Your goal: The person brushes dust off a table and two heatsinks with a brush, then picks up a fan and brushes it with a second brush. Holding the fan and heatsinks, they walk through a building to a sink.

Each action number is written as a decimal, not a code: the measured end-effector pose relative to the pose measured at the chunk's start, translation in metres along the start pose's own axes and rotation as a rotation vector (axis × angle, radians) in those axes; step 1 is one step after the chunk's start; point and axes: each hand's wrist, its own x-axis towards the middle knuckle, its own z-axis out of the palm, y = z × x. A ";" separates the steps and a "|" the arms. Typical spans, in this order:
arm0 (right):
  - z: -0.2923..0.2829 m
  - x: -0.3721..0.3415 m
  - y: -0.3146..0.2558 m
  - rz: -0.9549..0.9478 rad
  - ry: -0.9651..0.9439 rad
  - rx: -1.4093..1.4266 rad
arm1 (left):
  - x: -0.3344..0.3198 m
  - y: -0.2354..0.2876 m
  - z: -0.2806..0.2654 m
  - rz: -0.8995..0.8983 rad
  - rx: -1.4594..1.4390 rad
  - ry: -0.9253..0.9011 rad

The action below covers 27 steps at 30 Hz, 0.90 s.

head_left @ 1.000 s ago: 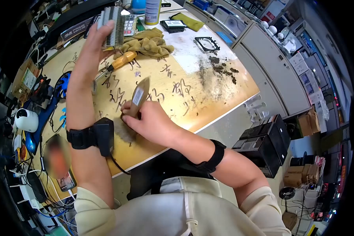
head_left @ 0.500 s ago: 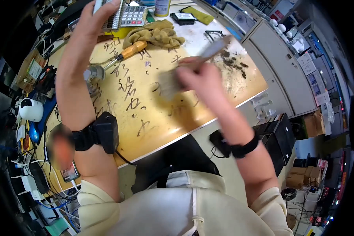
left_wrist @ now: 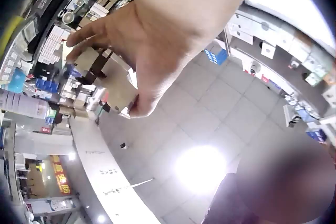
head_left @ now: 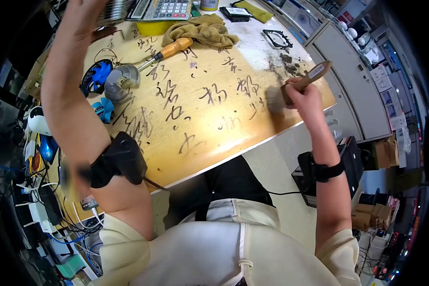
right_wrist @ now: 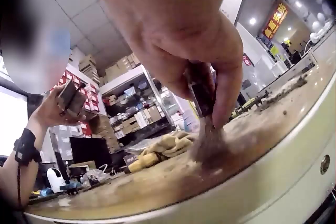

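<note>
Brush (head_left: 286, 94), label (head_left: 316, 71) illegible, in curled right hand (head_left: 304, 99); finned block (head_left: 113, 10) in curled left hand (left_wrist: 144, 45)

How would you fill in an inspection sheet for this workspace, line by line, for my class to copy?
Surface: wooden tabletop bearing handwritten characters; dark debris near its far right.
Job's things: brush, bristles down at the tabletop; finned metal part, held up.
Clutter: brown cloth bundle, orange-handled tool, calculator, blue fan, black frame.
Hands: right hand grips the brush; left hand grips the finned metal part.
Cables: tangled on the left; a black cable leads from the left wrist camera.
Surroundings: grey cabinet and cardboard box to the right.
Spilled liquid: nothing seen.
</note>
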 end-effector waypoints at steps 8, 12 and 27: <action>0.146 -0.085 -0.095 -0.294 -0.464 0.114 | 0.029 -0.044 -0.087 -0.154 0.171 -0.232; 0.183 -0.107 -0.091 -0.421 -0.539 0.038 | -0.003 -0.026 -0.050 -0.156 0.162 -0.070; -0.062 0.067 0.022 -0.127 -0.134 0.010 | -0.011 -0.031 0.033 -0.271 0.093 -0.207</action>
